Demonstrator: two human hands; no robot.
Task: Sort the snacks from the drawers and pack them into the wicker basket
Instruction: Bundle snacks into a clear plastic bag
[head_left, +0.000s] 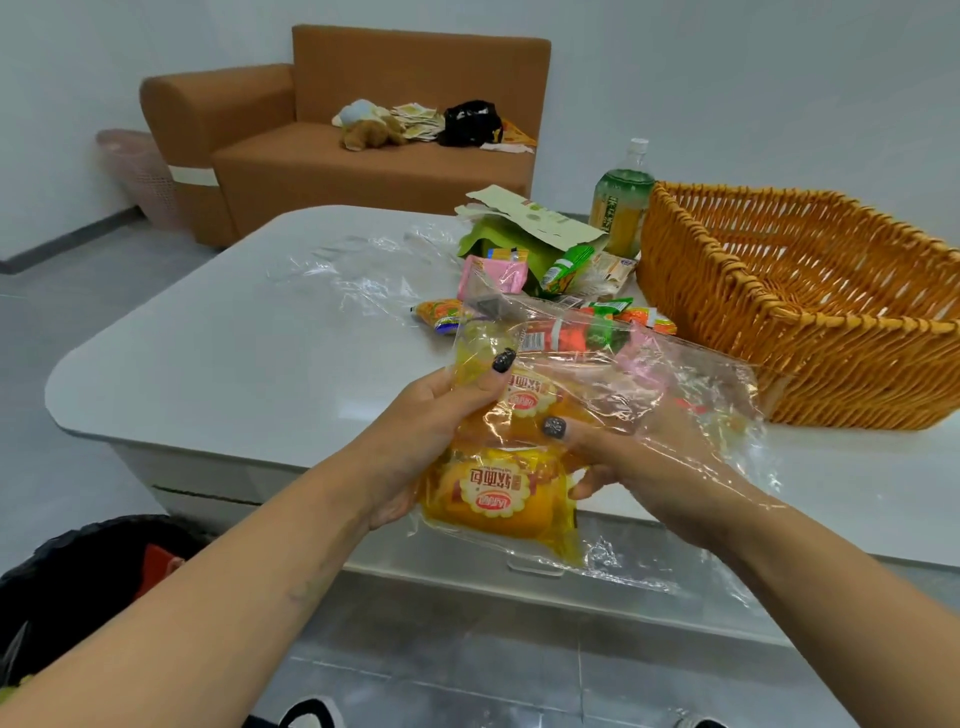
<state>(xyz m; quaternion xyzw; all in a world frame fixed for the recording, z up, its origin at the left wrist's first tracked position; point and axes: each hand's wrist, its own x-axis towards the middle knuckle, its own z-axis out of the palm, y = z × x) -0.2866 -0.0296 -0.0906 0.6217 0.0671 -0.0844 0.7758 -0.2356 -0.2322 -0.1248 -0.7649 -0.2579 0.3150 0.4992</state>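
Head view: nearest the camera, the left hand (426, 441) grips two yellow-wrapped soft bread packs, one (498, 499) low against the palm and another (530, 400) above it under the thumb. The right hand (654, 467) is inside a crinkled clear plastic bag (691, 395) that drapes over its wrist; its thumb presses on the upper bread pack and its fingers curl under the packs, so both hands hold the bundle just above the near edge of the glossy white rounded table (234, 353).

Beyond the hands a red and green snack stick (571, 335) shows through the film. Further back lies a loose pile of small snack packets (524, 280), pink, green and orange, beside a torn pale green cardboard box (530, 223). To the right stands the orange wicker basket (810, 312), well apart from the bread packs, with a green tea bottle (621, 202) upright just behind its left corner.

Farthest off, a brown sofa (322, 145) carries a plush toy (369, 127) and a black bag (470, 122).
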